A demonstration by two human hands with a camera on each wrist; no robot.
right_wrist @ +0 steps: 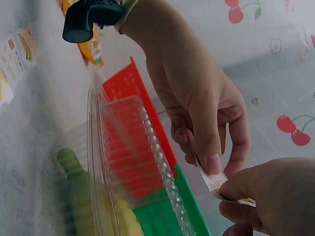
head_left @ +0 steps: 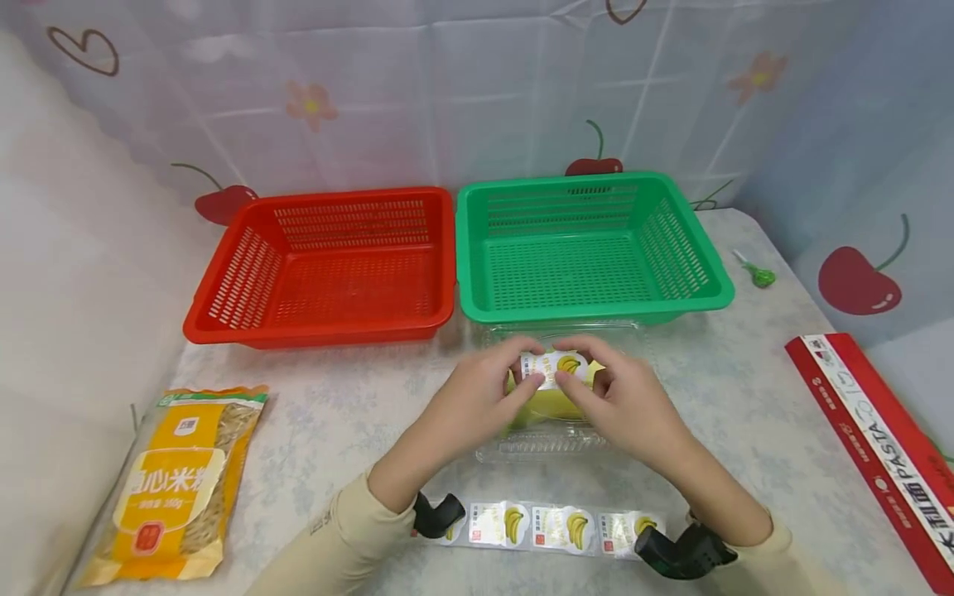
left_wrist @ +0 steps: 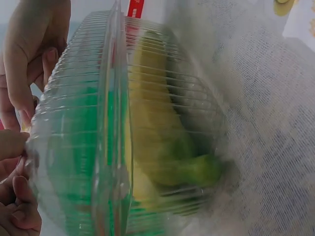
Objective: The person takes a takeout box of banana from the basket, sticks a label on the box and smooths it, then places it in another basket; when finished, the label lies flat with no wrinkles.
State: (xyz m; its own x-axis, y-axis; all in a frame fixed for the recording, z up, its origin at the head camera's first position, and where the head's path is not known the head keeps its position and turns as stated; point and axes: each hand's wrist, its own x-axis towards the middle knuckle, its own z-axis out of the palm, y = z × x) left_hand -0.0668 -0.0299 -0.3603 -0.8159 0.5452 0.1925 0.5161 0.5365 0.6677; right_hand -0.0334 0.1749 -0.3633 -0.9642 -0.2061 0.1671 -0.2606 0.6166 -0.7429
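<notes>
Above a clear plastic box [head_left: 551, 447], both hands pinch one banana-print label [head_left: 547, 364] between thumbs and fingers. The left hand [head_left: 484, 397] has its left end, the right hand [head_left: 633, 401] its right end. Yellow-green bananas [head_left: 555, 404] lie inside the box, seen through its side in the left wrist view [left_wrist: 157, 98] and the right wrist view [right_wrist: 78, 191]. In the right wrist view, the label [right_wrist: 212, 181] is between the left hand [right_wrist: 197, 88] and the right hand [right_wrist: 275, 191].
Behind the box stand a red basket [head_left: 358, 338] and a green basket [head_left: 596, 314]. A strip of banana labels [head_left: 527, 527] lies in front. At left is a yellow noodle bag [head_left: 175, 488], at right a red pasta box [head_left: 879, 455]. A green lollipop [head_left: 762, 276] lies beyond.
</notes>
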